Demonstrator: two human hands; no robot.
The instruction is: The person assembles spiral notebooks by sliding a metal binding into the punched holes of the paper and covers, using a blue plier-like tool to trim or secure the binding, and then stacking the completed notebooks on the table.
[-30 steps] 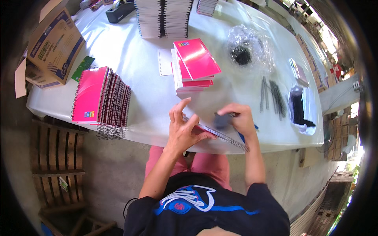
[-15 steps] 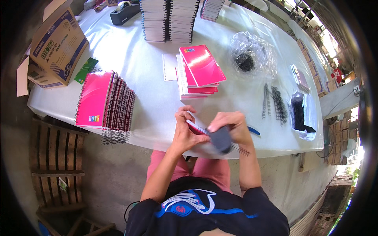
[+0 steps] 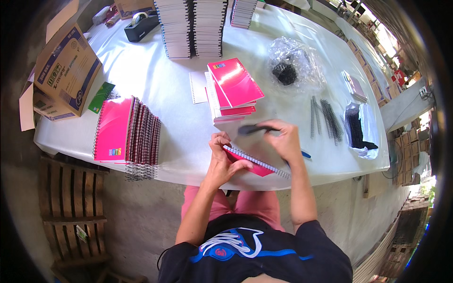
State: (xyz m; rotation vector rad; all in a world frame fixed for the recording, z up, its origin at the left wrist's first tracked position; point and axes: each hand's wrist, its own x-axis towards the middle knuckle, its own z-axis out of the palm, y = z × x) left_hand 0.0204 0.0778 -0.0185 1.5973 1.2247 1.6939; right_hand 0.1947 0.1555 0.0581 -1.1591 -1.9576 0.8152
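Note:
My left hand (image 3: 220, 162) grips a pink notebook (image 3: 260, 170) by its left end, over the table's near edge. A wire coil (image 3: 283, 174) runs along the notebook's upper edge and sticks out past its right end. In my right hand (image 3: 285, 141) is a dark, flat, rounded tool (image 3: 253, 129), blurred and seen edge-on; it is raised above the notebook, apart from the coil. Beyond my hands lies a pile of pink-covered books (image 3: 234, 84), with punched holes along the top one's edge. Coil-bound pink notebooks (image 3: 113, 132) are stacked at the left.
Loose dark coils (image 3: 331, 120) and an open bag of black coils (image 3: 357, 129) lie at right. A blue slim object (image 3: 306, 154) is beside my right wrist. Tall book stacks (image 3: 207, 33), clear plastic (image 3: 302, 59) and a tape dispenser (image 3: 141, 27) sit farther back; a carton (image 3: 66, 75) stands left.
My right hand has lifted the dark tool up and away from the coil, turning it edge-on. The notebook and its coil now show more fully; my left hand keeps its grip.

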